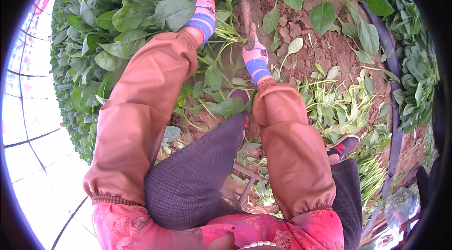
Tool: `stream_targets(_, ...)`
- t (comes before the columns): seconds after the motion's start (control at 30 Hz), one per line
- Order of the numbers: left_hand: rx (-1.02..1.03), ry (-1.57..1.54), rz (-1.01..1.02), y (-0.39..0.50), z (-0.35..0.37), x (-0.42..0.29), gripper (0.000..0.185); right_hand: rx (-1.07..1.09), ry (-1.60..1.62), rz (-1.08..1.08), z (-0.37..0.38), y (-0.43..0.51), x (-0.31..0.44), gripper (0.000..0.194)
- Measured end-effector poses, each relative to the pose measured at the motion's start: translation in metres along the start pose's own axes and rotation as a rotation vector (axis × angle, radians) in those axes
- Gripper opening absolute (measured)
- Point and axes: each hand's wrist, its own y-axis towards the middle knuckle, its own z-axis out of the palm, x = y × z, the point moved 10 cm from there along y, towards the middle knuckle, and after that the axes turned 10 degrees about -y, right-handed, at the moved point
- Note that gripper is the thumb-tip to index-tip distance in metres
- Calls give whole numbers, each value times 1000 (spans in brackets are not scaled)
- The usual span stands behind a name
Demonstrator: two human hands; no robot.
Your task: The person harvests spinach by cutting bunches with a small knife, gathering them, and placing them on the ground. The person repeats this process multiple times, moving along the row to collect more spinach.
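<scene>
My left hand (203, 15), in a pink and blue knit glove, reaches into the standing spinach (134, 20). Its fingers point away from me, and broad leaves partly cover it. Beside its palm, a bunch of spinach stems (227, 33) slants toward the right; whether the hand grips them is hidden. My right hand (256, 57), gloved alike, is closed around the near end of a narrow, brown, rusty-looking hand tool (245, 13). The tool points away over bare soil, just right of the stem ends.
Loose pulled leaves and stems (335, 105) litter the cracked soil (300, 52) at right. A dark hose or strip (395, 109) runs lengthwise there. A low metal stool frame (245, 186) shows between my legs. Bundled stems (370, 176) and clear plastic (400, 206) lie at lower right.
</scene>
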Motion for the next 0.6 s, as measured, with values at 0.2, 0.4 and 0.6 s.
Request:
stream_targets(0.2,49,-468,149,-11,-16,19,114,157,84,-35,23,29,-3,76)
stream_targets(0.4,261,-631,176,3,3,14,82,67,235,-162,59,29,-16,79)
stream_targets(0.6,163,-658,141,6,9,14,59,139,236,-116,44,-3,-3,82)
